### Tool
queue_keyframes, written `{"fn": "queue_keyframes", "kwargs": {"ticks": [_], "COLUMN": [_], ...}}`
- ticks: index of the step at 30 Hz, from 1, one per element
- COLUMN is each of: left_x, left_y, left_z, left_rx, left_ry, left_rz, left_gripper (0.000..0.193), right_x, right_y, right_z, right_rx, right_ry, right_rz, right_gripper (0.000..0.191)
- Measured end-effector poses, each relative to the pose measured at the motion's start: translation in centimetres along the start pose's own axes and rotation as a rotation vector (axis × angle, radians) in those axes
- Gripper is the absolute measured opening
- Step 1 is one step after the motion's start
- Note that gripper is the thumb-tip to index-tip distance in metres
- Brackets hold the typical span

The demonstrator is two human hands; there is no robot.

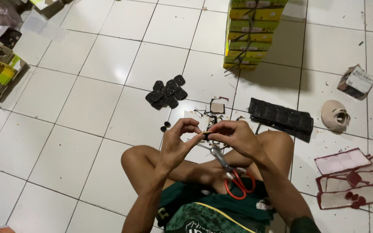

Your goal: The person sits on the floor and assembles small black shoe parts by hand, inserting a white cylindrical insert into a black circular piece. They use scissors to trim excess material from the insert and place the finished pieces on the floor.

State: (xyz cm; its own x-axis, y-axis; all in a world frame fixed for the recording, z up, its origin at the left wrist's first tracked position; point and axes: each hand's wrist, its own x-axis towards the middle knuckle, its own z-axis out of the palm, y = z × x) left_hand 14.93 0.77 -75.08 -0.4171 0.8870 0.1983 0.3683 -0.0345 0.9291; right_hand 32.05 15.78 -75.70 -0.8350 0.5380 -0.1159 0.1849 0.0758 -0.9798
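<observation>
Small dark flat piece (207,135) pinched between both hands, right above crossed legs. Long axis roughly left-right, so each hand grabs one end. Left hand (178,139) fingertips closed narrow on its left end, right hand (234,134) curled tight over right end, pretty much equally near. Red-handled scissors (232,174) lying in lap just below, blades pointing up toward hands. No real containers nearby: pile of black rounded pads (167,92) loose on white floor tiles (87,108) ahead, black strip of joined pads (281,117) to right, red-edged empty trays (350,177) far right, hold nothing but couple of red bits.
</observation>
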Motion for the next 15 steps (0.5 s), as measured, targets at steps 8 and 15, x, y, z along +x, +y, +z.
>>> {"fn": "queue_keyframes", "kwargs": {"ticks": [8, 15], "left_x": [4.9, 6.7], "left_y": [3.6, 4.4], "left_z": [1.4, 2.3], "left_rx": [0.154, 0.115], "left_ry": [0.075, 0.107], "left_rz": [0.097, 0.036], "left_gripper": [0.04, 0.032], "right_x": [2.9, 5.1], "right_y": [-1.3, -1.1], "right_z": [-4.3, -6.6], "right_rx": [-0.073, 0.025], "right_ry": [0.009, -0.022], "right_rz": [-0.036, -0.141], "right_gripper": [0.023, 0.019]}}
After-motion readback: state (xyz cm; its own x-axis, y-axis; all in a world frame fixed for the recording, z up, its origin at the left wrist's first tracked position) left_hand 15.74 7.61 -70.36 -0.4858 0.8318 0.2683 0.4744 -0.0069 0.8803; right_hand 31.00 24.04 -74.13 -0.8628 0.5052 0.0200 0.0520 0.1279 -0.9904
